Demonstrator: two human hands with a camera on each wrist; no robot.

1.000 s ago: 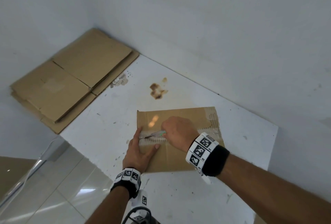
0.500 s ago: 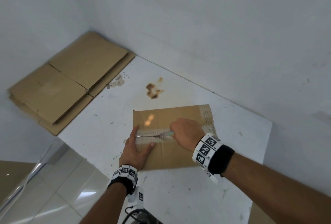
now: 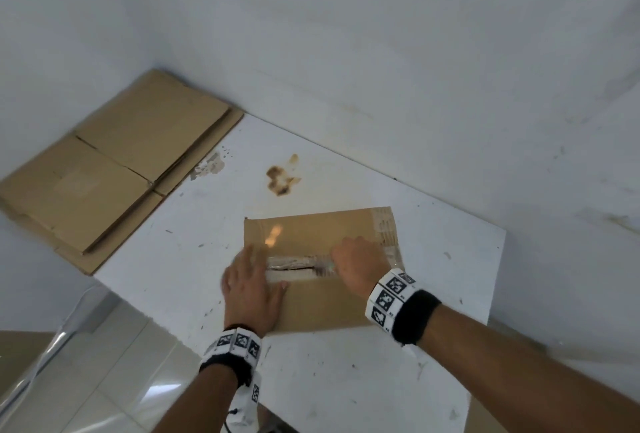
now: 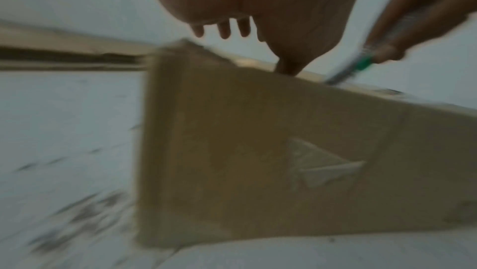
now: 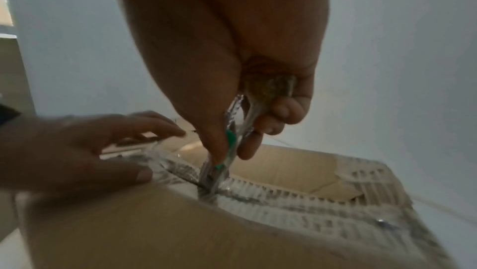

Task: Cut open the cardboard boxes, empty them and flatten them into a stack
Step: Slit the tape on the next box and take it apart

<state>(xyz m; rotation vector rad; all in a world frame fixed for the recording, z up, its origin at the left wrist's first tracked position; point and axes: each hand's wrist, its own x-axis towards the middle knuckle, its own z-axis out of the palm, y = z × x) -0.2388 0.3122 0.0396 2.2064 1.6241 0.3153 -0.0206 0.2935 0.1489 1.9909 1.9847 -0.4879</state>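
Cardboard box (image 3: 322, 308) under left hand (image 3: 250, 294) (flat); right hand (image 3: 360, 264) grips cutter (image 5: 227, 157).

Bare forearms, black wristband (image 3: 415, 316) on each wrist, white bands of black-and-white square markers (image 3: 389, 295) beside them

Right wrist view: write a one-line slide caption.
Right hand grips a clear cutter, blade in the taped seam of a cardboard box; left hand rests alongside.
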